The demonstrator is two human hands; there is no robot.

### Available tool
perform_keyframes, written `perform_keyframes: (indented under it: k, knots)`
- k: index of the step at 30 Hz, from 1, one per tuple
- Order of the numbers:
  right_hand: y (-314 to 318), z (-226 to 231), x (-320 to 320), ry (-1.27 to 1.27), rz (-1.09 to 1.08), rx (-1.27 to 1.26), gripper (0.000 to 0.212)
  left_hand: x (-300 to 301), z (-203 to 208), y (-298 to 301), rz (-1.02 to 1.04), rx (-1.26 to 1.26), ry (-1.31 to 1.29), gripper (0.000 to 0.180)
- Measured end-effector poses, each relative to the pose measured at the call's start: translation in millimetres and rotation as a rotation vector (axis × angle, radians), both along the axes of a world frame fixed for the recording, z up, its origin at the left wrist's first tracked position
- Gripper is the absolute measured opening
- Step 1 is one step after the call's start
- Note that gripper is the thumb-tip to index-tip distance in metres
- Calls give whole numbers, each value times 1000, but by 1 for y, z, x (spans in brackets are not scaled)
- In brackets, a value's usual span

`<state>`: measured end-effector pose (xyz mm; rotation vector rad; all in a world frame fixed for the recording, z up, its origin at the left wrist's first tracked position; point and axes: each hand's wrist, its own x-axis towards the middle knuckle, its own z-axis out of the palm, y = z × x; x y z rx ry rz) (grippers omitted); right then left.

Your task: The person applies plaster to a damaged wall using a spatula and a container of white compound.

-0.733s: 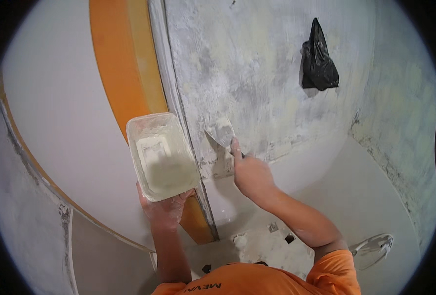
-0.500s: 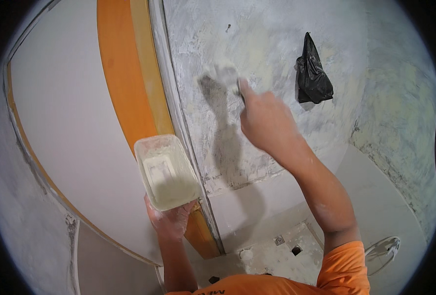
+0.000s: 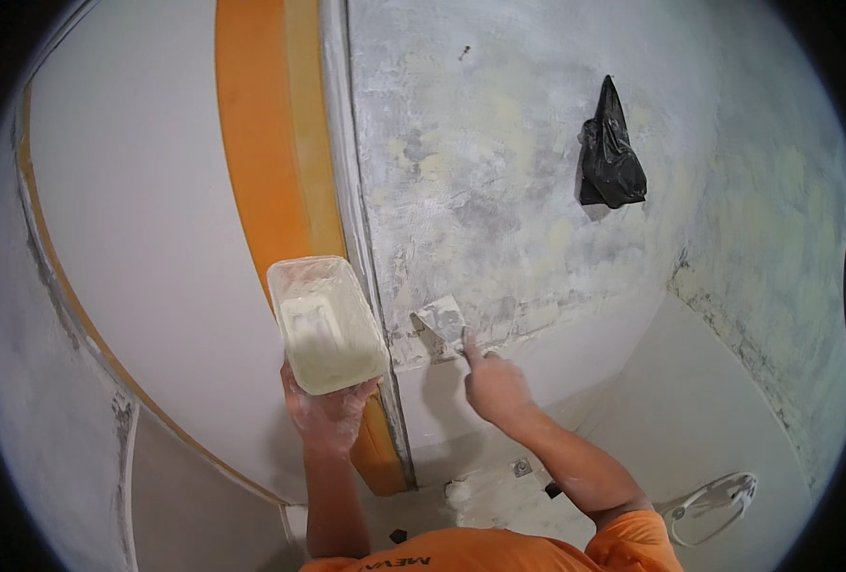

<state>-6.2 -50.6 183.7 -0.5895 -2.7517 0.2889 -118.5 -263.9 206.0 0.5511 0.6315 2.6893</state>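
My left hand [image 3: 326,412] holds a clear plastic tub [image 3: 326,324] of pale putty from below, tilted up in front of the orange door frame [image 3: 268,162]. My right hand [image 3: 494,386] grips a flat putty knife [image 3: 442,322], with the index finger along its back. The blade lies flat against the grey patchy wall [image 3: 499,162], low down, just above the white lower band and right of the wall's corner edge.
A black plastic bag [image 3: 609,153] hangs on the wall at upper right. A white door panel [image 3: 137,238] fills the left. A white ring-shaped object [image 3: 713,500] lies on the floor at lower right. Small debris and a floor drain [image 3: 521,467] lie below my hands.
My right hand with the putty knife went up the wall, then came back down to the low spot near the corner. The tub shifted slightly.
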Motion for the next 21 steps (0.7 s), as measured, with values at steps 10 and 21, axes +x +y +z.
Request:
perform_keyframes:
  k: [10,21]
  knots:
    - [21,194,-20,684,-46,447,67,12,0,9,-123,-52,-41,58]
    - [-3,60,27,-97,-73,183,51,7,-13,-9,-106,-45,-96,53]
